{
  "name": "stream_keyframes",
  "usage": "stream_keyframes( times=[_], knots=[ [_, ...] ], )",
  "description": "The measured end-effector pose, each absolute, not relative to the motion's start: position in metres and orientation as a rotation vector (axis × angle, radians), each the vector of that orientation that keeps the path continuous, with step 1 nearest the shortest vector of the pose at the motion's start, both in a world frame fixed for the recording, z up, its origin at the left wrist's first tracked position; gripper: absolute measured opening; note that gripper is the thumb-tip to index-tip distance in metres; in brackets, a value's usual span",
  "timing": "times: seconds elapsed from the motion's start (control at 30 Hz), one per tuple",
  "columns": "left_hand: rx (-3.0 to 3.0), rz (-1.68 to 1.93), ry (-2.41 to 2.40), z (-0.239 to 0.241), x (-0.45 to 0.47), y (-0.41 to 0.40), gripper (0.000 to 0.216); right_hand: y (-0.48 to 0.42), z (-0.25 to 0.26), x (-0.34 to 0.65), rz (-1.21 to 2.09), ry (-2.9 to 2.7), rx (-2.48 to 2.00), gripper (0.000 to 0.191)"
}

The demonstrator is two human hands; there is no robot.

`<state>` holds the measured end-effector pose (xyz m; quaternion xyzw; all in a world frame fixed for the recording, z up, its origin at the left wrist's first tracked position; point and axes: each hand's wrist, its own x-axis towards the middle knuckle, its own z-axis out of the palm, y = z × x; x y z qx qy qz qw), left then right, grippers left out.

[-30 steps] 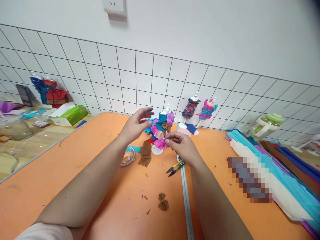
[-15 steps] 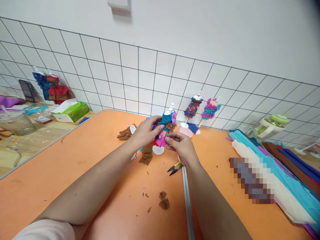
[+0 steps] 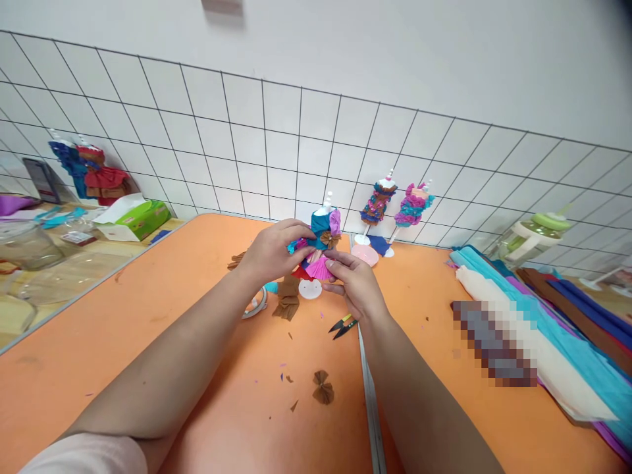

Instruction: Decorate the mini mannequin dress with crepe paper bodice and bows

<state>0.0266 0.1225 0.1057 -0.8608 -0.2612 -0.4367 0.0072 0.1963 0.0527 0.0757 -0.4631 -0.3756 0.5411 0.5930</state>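
Note:
A miniature dress form [image 3: 322,220] dressed in teal, purple and pink crepe paper stands on a round white base [image 3: 310,289]. A brown paper rosette [image 3: 329,239] sits at its waist. My left hand [image 3: 279,253] is closed on the dress form's left side, its fingertips at the waist. My right hand [image 3: 356,280] pinches the edge of a pink pleated paper piece [image 3: 317,268] against the skirt front. Thread snips [image 3: 342,326] lie below my right hand. Nearer to me is a brown paper bow [image 3: 323,387]. Brown crepe paper [image 3: 287,299] and a tape roll [image 3: 263,299] rest left of the base.
Two more dressed forms, one brown and blue [image 3: 379,203], one pink and teal [image 3: 413,205], stand by the wall grid. Crepe paper rolls [image 3: 533,329] lie at right, near a green-lidded jug [image 3: 533,240]. A green tissue box [image 3: 141,218] stands at left. Paper scraps dot the orange table [image 3: 207,408].
The view has shifted slightly. My left hand has moved lower on the dress form, and both hands have come closer together around the pink pleated paper. More of the tape roll shows.

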Motion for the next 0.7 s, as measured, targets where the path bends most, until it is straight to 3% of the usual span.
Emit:
stream_keyframes(
  times=[0.4,0.7],
  knots=[
    [-2.647,-1.189,-0.783,0.110,0.029,0.116,0.018,0.048,0.079,0.189,1.373,-0.671,-0.868,0.032],
    [-2.567,-1.134,-0.815,0.110,0.032,0.110,0.018,0.049,0.078,0.188,1.325,-0.754,-0.949,0.033]
  ],
)
